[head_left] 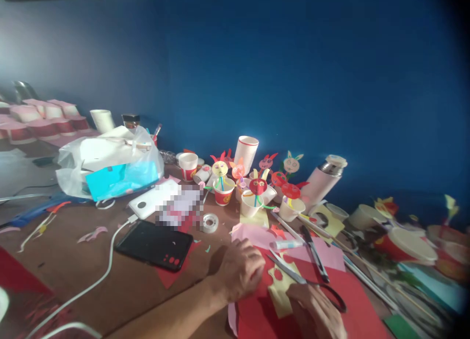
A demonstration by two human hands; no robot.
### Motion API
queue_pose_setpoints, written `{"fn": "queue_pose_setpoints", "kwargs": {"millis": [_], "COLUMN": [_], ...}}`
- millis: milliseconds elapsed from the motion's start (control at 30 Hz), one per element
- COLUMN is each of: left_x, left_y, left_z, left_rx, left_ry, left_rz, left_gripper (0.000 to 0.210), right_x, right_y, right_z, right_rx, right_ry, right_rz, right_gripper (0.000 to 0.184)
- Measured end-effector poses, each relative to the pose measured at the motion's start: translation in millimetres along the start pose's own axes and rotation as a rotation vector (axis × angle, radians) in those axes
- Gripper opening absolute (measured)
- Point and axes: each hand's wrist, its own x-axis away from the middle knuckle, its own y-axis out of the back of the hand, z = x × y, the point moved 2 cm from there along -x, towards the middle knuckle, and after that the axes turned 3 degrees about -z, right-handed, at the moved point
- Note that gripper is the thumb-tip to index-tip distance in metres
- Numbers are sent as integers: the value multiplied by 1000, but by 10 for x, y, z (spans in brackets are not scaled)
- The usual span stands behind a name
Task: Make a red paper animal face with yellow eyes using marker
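My left hand (pixel 242 271) rests with curled fingers at the left edge of the red paper (pixel 358 300) and the pink sheet (pixel 249 234). Whatever its fingers hold, if anything, is hidden. My right hand (pixel 317 310) lies low over the red paper, its fingers stretched out and somewhat blurred, the tips at the edge of a yellow paper scrap (pixel 281 302) with holes cut in it. Scissors (pixel 288 269) lie across that scrap, blades pointing up-left and black handles beside my right hand. Just behind are a box cutter (pixel 315 253) and a glue stick (pixel 288 244).
Paper cups with paper-face figures (pixel 223 194) stand behind, near a tilted flask (pixel 326 177). A black phone (pixel 156 244), a white power bank (pixel 152 199), a tape roll (pixel 210 223) and a plastic bag (pixel 110 158) are leftward. Sticks (pixel 367 275) and more cups (pixel 407 246) lie rightward.
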Motion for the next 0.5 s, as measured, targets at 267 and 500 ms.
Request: {"fn": "queue_pose_setpoints", "kwargs": {"millis": [267,500], "left_x": [41,133], "left_y": [54,-105], "left_z": [-343,-273], "left_rx": [85,71], "left_ry": [-237,-280], "left_rz": [182,270], "left_gripper": [21,19], "right_x": [50,22], "right_y": [7,-110], "right_z": [-17,-40], "right_rx": [-116,-271], "right_ry": [-226,-501], "right_rz": [-45,-104], "right_gripper": [16,22]}}
